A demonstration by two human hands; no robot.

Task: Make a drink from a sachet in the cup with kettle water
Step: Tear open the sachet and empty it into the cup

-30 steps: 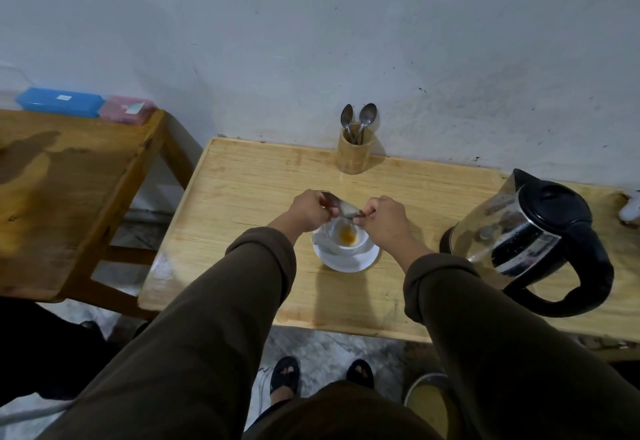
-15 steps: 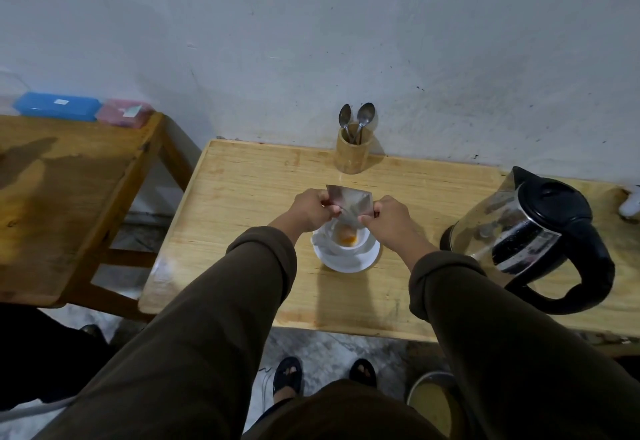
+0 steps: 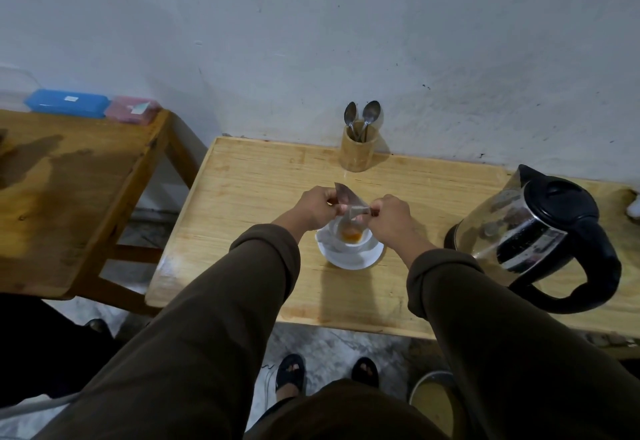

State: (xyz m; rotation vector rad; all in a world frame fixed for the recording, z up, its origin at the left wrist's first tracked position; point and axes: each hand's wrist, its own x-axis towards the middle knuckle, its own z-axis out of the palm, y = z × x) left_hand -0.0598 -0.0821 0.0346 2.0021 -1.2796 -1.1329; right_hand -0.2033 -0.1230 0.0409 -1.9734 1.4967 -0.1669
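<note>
Looking down past our two dark sleeves, we take the white cup as our landmark and work outward from it. Nearest to us, below the cup and past the table edge, our sandalled feet stand on a mottled floor, with the rim of a round yellowish bin beside them to the right.

The cup sits on a white saucer on the light wooden table, and orange powder lies in its bottom. Directly above the cup we hold the silvery sachet between both hands. Our left hand pinches the sachet's left side, fingers closed on the foil; our right hand pinches its right corner, likewise closed on it. The sachet tilts, its upper left corner raised and its lower end pointing down into the cup. Whether powder is falling from it, we cannot tell.

To the right of the cup, well apart, stands the kettle, glass-bodied with a black lid and black handle, the handle on the side nearer us.

Beyond the cup, against the wall, a wooden holder keeps two spoons upright, bowls up.

Far left of the cup is a darker wooden table; at its back edge lie a blue box and a pink box, touching or nearly so.
</note>
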